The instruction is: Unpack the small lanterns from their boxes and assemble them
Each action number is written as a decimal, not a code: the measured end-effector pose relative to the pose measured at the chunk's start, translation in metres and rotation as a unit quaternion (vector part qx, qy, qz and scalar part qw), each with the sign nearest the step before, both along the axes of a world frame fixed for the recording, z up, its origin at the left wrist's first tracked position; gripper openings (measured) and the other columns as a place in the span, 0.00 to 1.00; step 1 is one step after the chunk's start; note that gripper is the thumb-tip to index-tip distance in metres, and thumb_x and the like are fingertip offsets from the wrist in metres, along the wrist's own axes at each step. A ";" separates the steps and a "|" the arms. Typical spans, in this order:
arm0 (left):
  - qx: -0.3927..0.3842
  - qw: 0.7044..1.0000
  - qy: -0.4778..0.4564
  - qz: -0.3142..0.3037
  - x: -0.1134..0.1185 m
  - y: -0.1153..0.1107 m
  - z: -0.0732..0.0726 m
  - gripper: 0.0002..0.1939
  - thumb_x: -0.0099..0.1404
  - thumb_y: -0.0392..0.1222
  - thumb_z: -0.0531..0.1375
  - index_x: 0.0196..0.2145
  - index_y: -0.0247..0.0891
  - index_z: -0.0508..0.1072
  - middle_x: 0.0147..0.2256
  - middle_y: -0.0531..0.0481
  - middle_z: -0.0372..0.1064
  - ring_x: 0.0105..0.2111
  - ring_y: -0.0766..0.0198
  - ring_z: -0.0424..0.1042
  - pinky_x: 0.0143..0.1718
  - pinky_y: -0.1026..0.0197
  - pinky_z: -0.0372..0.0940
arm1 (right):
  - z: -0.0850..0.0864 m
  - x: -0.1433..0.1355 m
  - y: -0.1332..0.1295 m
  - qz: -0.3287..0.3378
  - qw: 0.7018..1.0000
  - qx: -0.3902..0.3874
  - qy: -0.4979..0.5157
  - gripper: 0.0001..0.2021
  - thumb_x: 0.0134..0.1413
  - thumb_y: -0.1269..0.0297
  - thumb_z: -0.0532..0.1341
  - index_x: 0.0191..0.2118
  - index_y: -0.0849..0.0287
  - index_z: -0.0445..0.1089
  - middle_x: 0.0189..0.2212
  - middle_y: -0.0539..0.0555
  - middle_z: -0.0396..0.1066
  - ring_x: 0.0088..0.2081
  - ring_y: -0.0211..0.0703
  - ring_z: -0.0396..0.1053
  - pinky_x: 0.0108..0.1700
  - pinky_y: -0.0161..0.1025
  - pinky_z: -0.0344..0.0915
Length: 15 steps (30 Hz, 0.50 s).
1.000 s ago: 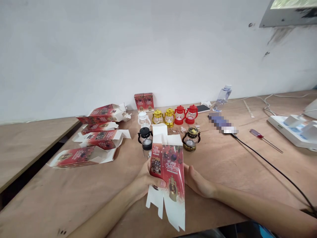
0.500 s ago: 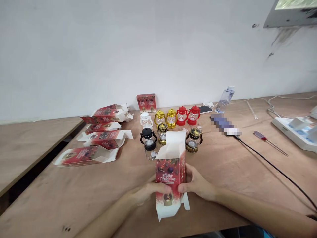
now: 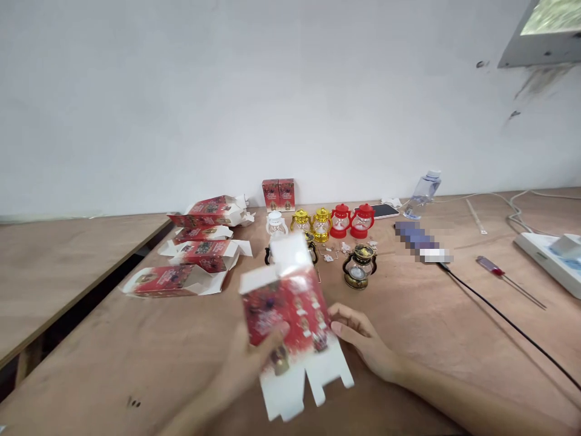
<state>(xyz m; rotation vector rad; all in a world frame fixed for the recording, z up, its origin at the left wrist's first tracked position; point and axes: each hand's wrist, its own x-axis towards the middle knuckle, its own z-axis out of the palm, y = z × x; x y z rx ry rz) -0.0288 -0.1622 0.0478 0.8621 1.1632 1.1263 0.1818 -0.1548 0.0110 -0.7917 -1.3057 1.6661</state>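
My left hand [image 3: 254, 357], blurred by motion, grips a red and white Christmas gift box [image 3: 285, 309] with its thumb across the printed front. The box is tilted, with its white end flaps unfolded at top and bottom. Just at the box's right edge is my right hand [image 3: 358, 333], its fingers loosely curled, thumb and index finger a little apart. Beyond stand small lanterns: a white one [image 3: 276, 224], two gold [image 3: 322, 225], two red [image 3: 362, 221] and a bronze-black one [image 3: 360, 266]. The box partly hides other dark lanterns.
Several opened red boxes [image 3: 167, 280] lie at left beside a gap in the table. Two closed boxes [image 3: 278, 195] stand against the wall. At right are a bottle [image 3: 423, 194], a phone [image 3: 384, 211], a cabled device [image 3: 420, 242], a screwdriver [image 3: 494, 268] and a power strip [image 3: 549, 257].
The box has turned and tilted to the left, showing a second printed side and flatter flaps. My right hand has loosened from around it. The view has shifted slightly.
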 end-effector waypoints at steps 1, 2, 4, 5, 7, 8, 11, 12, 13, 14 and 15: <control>0.003 0.998 -0.025 0.065 -0.009 0.008 0.008 0.17 0.45 0.39 0.70 0.34 0.34 0.72 0.31 0.46 0.75 0.30 0.54 0.74 0.31 0.58 0.70 | 0.000 0.003 0.000 -0.017 0.999 0.034 -0.025 0.13 0.54 0.54 0.59 0.38 0.59 0.68 0.29 0.51 0.74 0.29 0.38 0.71 0.34 0.36 0.66; 0.011 0.994 -0.038 0.102 -0.020 0.019 0.017 0.16 0.47 0.38 0.69 0.35 0.36 0.72 0.32 0.47 0.75 0.30 0.56 0.75 0.30 0.60 0.70 | -0.001 0.005 0.001 -0.037 0.996 0.068 -0.054 0.12 0.56 0.55 0.57 0.39 0.59 0.67 0.30 0.52 0.74 0.30 0.38 0.71 0.35 0.37 0.67; 0.026 0.986 -0.054 0.154 -0.043 0.048 0.038 0.10 0.56 0.37 0.62 0.38 0.36 0.70 0.33 0.50 0.75 0.29 0.62 0.74 0.32 0.62 0.71 | -0.003 0.009 0.002 -0.080 0.983 0.132 -0.104 0.11 0.58 0.57 0.55 0.40 0.58 0.67 0.32 0.54 0.74 0.31 0.39 0.71 0.35 0.38 0.67; 0.034 0.976 -0.080 0.202 -0.055 0.064 0.048 0.06 0.60 0.34 0.58 0.37 0.34 0.70 0.31 0.50 0.74 0.29 0.65 0.74 0.33 0.64 0.71 | -0.004 0.011 0.003 -0.106 0.974 0.161 -0.122 0.10 0.59 0.58 0.54 0.39 0.57 0.67 0.32 0.54 0.75 0.32 0.40 0.72 0.36 0.38 0.68; 0.048 0.952 -0.107 0.282 -0.077 0.096 0.065 0.05 0.64 0.31 0.54 0.36 0.33 0.69 0.28 0.55 0.72 0.26 0.71 0.71 0.32 0.70 0.70 | -0.005 0.015 0.006 -0.161 0.949 0.220 -0.157 0.08 0.59 0.61 0.54 0.38 0.56 0.67 0.33 0.55 0.75 0.33 0.41 0.72 0.37 0.39 0.68; 0.044 0.955 -0.121 0.268 -0.087 0.110 0.071 0.04 0.64 0.31 0.55 0.37 0.33 0.68 0.29 0.57 0.72 0.27 0.73 0.71 0.33 0.71 0.69 | -0.005 0.017 0.009 -0.186 0.932 0.255 -0.175 0.07 0.58 0.62 0.54 0.38 0.55 0.68 0.33 0.54 0.74 0.34 0.42 0.72 0.37 0.39 0.67; 0.039 0.954 -0.122 0.272 -0.106 0.140 0.078 0.06 0.62 0.32 0.58 0.39 0.32 0.66 0.30 0.57 0.71 0.28 0.74 0.70 0.35 0.70 0.69 | 0.001 0.026 0.018 -0.259 0.856 0.390 -0.219 0.07 0.56 0.69 0.55 0.39 0.54 0.68 0.35 0.55 0.74 0.38 0.45 0.71 0.40 0.42 0.66; 0.030 0.953 -0.122 0.277 -0.109 0.146 0.077 0.07 0.62 0.33 0.58 0.39 0.32 0.66 0.31 0.56 0.70 0.29 0.73 0.70 0.34 0.68 0.70 | 0.004 0.030 0.022 -0.279 0.825 0.437 -0.226 0.08 0.54 0.71 0.55 0.39 0.54 0.67 0.36 0.55 0.73 0.39 0.46 0.71 0.42 0.43 0.66; 0.020 0.950 -0.123 0.285 -0.111 0.151 0.075 0.07 0.63 0.32 0.57 0.40 0.32 0.66 0.31 0.54 0.70 0.29 0.72 0.70 0.33 0.67 0.70 | 0.008 0.035 0.027 -0.299 0.794 0.475 -0.234 0.09 0.53 0.73 0.56 0.40 0.54 0.66 0.37 0.55 0.72 0.41 0.46 0.70 0.43 0.45 0.65; 0.012 0.947 -0.124 0.297 -0.113 0.155 0.072 0.07 0.64 0.32 0.56 0.41 0.33 0.66 0.32 0.52 0.69 0.28 0.71 0.69 0.32 0.67 0.70 | 0.011 0.041 0.031 -0.319 0.764 0.503 -0.246 0.11 0.53 0.74 0.56 0.41 0.55 0.65 0.38 0.56 0.72 0.43 0.47 0.69 0.45 0.46 0.64; 0.008 0.945 -0.130 0.300 -0.114 0.157 0.070 0.07 0.64 0.31 0.55 0.41 0.33 0.65 0.33 0.51 0.69 0.29 0.69 0.69 0.30 0.67 0.70 | 0.014 0.046 0.035 -0.341 0.738 0.520 -0.264 0.12 0.52 0.74 0.56 0.43 0.55 0.64 0.40 0.57 0.71 0.44 0.48 0.68 0.46 0.48 0.64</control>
